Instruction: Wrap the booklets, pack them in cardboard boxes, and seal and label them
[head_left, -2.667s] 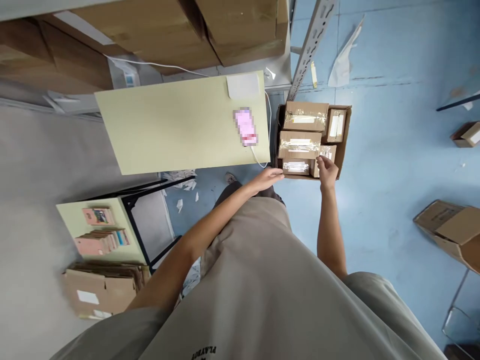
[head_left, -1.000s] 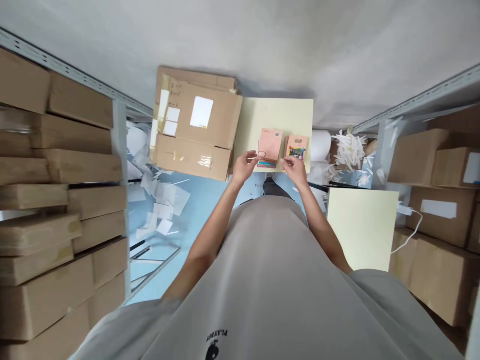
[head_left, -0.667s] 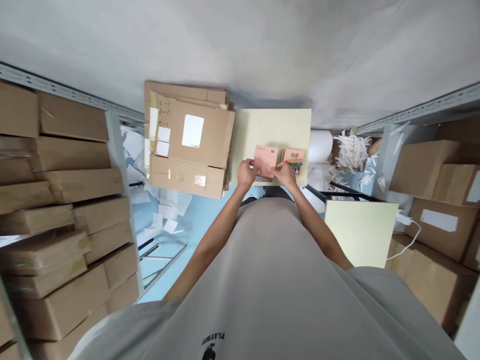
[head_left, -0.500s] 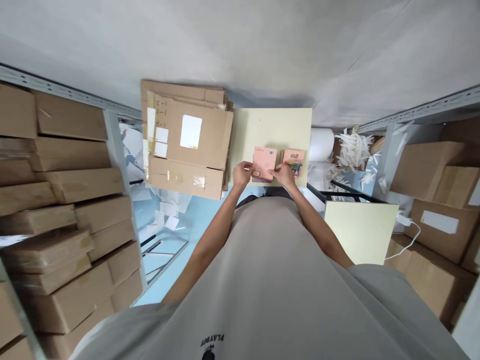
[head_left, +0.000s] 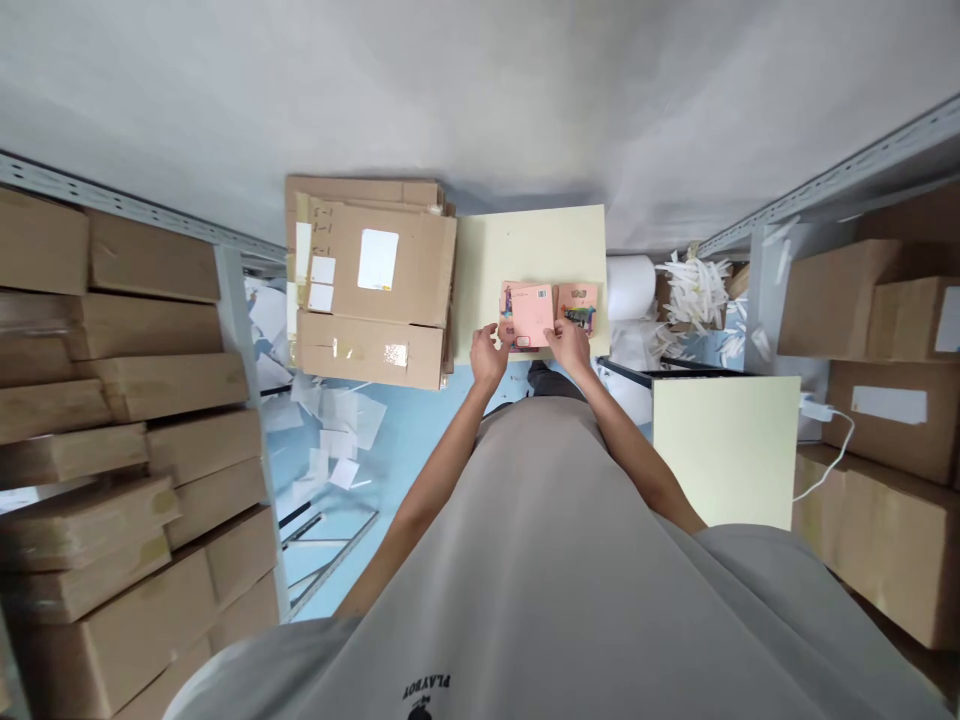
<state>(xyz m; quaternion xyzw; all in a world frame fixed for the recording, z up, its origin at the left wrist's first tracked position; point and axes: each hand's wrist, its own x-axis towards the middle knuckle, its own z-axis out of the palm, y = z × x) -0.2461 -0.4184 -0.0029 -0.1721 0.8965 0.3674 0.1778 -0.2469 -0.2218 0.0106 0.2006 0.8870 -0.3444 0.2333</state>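
Observation:
A thin pink booklet (head_left: 533, 312) with a barcode and a small red-outlined label is tilted slightly over other pink booklets at the near side of the cream tabletop (head_left: 525, 240). My right hand (head_left: 570, 347) pinches its lower right edge. At the lower left corner of the same pile, my left hand (head_left: 489, 358) has its fingers closed on the pink booklets; which sheets it grips is partly hidden. Just right of them lies a second pile, topped by a pink booklet with a coloured picture (head_left: 580, 312), partly behind my right hand.
Flattened cardboard boxes (head_left: 375, 270) are stacked on the left of the table. Shelves of cartons (head_left: 180, 380) stand at the left, more cartons (head_left: 885, 400) at the right. A white roll (head_left: 630, 287) and shredded paper (head_left: 696, 290) lie right of the table. Paper sheets (head_left: 345, 420) litter the blue floor.
The top booklet has shifted and turned a little, showing picture-covered pink booklets beneath it on the left. My left hand has moved slightly down from its left edge. The camera view has tilted slightly.

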